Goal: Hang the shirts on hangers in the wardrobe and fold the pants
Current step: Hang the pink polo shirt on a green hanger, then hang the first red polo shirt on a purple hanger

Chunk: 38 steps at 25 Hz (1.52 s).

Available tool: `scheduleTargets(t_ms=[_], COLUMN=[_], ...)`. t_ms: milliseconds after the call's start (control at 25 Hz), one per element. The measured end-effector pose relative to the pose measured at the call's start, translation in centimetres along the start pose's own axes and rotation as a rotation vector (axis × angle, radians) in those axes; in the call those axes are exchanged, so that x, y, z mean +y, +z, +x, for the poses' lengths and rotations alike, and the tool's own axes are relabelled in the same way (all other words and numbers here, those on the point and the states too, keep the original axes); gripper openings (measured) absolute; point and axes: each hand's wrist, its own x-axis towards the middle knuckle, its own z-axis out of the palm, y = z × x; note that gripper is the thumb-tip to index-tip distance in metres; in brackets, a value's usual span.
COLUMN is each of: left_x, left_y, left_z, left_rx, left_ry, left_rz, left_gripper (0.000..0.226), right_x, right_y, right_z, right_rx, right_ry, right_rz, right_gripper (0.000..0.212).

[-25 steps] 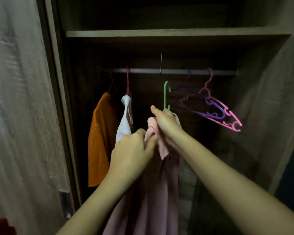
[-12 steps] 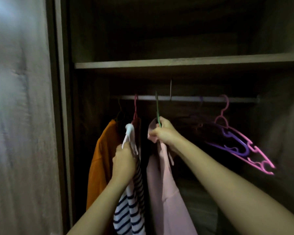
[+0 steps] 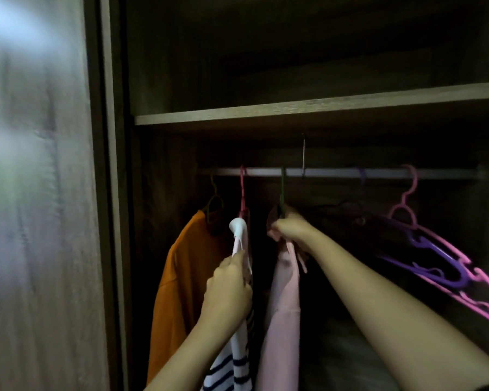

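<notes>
Soft, light and likely to slip, the pink shirt hangs on the green hanger at the wardrobe rail, best held at the stiff hanger neck where the right hand grips it, while the left hand clutches the striped shirt beside it.

Orange shirt; pink shirt; striped shirt white w/ dark stripes (navy or blk, too dim). Green hanger, purple hanger, pink hanger.
</notes>
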Motion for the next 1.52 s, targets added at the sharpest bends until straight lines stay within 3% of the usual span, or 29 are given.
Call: scheduleTargets(t_ms=[160,280,360,440,600,760,960,1120,1320,1400,1520], left_x=[0.2,-0.6,-2.4,-4.6,-11.2,-19.3,-32.7,-41.7,-47.7,-48.6,-49.0], left_y=[-0.8,-2.4,-4.2,-6.3,-11.0,-15.6,-20.0,-22.2,-21.7,-20.9,-20.1], left_z=[-0.1,-1.5,-2.6,-4.0,-9.0,-14.9,-24.0,-30.8,-35.5,-36.5,-36.8], left_rx=[-0.045,0.06,0.191,0.272,0.364,0.343,0.025,-0.086,-0.309,-0.343,-0.265], left_ry=[0.056,0.131,0.187,0.223,0.141,-0.027,-0.325,-0.525,-0.63,-0.62,-0.586], left_rz=[-0.026,-0.094,-0.122,-0.153,-0.097,0.053,0.307,0.486,0.681,0.718,0.747], left_gripper=[0.056,0.065,0.063,0.058,0.052,0.049,0.067,0.061,0.087,0.082,0.068], right_x=[-1.0,-3.7,-5.7,-6.9,-8.0,-9.0,-9.3,-8.2,-5.9,-5.2,-5.3], right_y=[-1.1,-1.6,-0.5,1.8,10.3,20.7,33.2,41.3,50.5,53.3,55.9], right_z=[-1.1,-4.3,-7.7,-10.6,-15.4,-19.4,-23.0,-24.2,-25.4,-25.5,-25.4], right_rx=[-0.079,0.15,0.256,0.247,0.048,-0.188,-0.498,-0.651,-0.717,-0.702,-0.726], right_ry=[-0.063,-0.254,-0.516,-0.706,-0.813,-0.785,-0.705,-0.621,-0.434,-0.351,-0.234], right_rz=[-0.36,-0.551,-0.487,-0.381,-0.196,-0.129,-0.14,-0.203,-0.312,-0.352,-0.46], right_gripper=[0.016,0.04,0.046,0.04,0.028,0.024,0.028,0.03,0.044,0.054,0.061])
